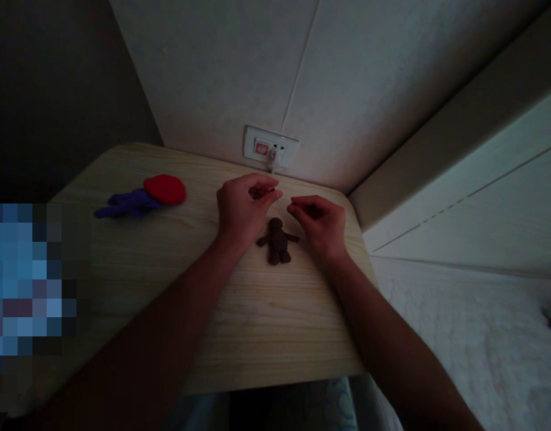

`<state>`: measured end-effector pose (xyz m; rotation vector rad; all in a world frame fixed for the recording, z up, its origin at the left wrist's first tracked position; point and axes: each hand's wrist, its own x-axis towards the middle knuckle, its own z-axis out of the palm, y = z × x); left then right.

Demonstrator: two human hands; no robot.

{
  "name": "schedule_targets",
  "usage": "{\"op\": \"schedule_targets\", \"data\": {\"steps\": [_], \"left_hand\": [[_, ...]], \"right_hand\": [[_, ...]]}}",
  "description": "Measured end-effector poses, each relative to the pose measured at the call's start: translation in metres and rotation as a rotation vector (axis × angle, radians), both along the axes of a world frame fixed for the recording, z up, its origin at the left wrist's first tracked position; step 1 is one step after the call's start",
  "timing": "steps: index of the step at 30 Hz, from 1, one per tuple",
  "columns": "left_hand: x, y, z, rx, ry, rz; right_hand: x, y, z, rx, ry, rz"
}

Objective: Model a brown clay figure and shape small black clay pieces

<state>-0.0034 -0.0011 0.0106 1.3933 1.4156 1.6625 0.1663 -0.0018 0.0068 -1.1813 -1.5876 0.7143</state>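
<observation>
A small brown clay figure [279, 239] with a round head, arms out to its sides and two stubby legs lies on the wooden table [239, 311]. My left hand [243, 206] is just beyond it to the left, fingers curled toward the thumb, with a dark patch inside the curl that I cannot identify. To the figure's upper right is my right hand [320, 221], its thumb and fingertips pinched together. Whatever that pinch holds is too small or hidden to name. The fingertips of both hands point at each other with a narrow gap between.
Toward the table's left lie a flat red clay piece [165, 189] and a lumpy purple clay piece [129, 203], touching. A wall socket [270, 146] with a plug in it sits just above the back edge. Pale bedding [463, 329] is at the right; a pixelated patch covers the far left.
</observation>
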Motion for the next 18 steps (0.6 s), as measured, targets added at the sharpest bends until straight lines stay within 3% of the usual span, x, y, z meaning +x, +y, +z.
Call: {"op": "schedule_targets", "data": {"steps": [18], "left_hand": [[-0.001,-0.0054,0.0069,0.02,0.093,0.01]], "right_hand": [[-0.0033,-0.0034,0.0058,-0.043,-0.013,-0.026]]}}
